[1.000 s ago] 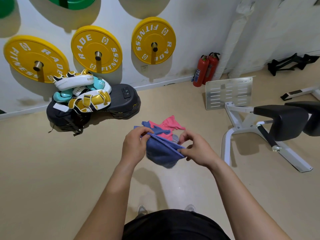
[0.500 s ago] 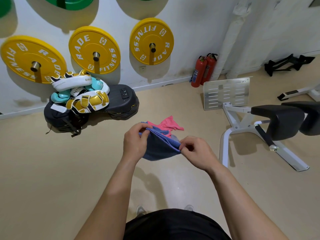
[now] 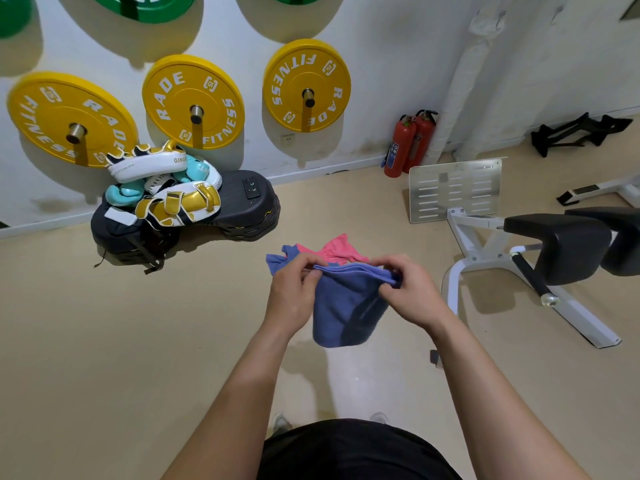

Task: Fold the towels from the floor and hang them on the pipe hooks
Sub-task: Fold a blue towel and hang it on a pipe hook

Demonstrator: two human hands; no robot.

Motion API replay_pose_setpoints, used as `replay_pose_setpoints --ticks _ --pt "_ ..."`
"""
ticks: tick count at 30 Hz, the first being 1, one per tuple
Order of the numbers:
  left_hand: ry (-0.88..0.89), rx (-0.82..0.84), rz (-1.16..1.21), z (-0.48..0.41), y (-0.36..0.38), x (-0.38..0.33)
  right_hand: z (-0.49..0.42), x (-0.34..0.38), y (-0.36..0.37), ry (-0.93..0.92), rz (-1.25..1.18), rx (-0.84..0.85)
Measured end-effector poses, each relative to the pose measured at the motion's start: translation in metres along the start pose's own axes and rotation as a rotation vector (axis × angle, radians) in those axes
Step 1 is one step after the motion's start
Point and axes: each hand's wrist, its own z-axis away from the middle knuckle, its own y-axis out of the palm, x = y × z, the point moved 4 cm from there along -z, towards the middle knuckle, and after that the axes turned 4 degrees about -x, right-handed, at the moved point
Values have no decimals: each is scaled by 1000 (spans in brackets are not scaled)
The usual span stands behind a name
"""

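Over the gym floor (image 3: 104, 358), my left hand (image 3: 294, 292) and right hand (image 3: 408, 292) pinch the blue towel (image 3: 343, 306) by its doubled edge; I'd square its corners

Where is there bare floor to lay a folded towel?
Bare floor spreads left of the arms, this side of the pad pile, and right, this side of the white bench frame. Crowded by the wall: fire extinguishers, metal plate.
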Motion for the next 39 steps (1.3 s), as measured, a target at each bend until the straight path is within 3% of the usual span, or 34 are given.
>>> replay_pose_setpoints --ticks 5,10,15,24,32,39 --pt "153 75 55 7 13 -22 4 6 12 -57 68 201" --pt "205 59 139 8 9 -31 -1 25 21 -130 3 118" --pt "-41 60 384 8 6 -23 -5 46 24 -175 -3 85" --pt "-240 194 102 22 17 31 -23 79 -15 -281 38 -14" --pt "-227 301 -152 15 -2 67 -38 60 -61 -132 76 -263" --pt "-297 53 132 -12 -58 67 -41 14 -71 104 208 -334"
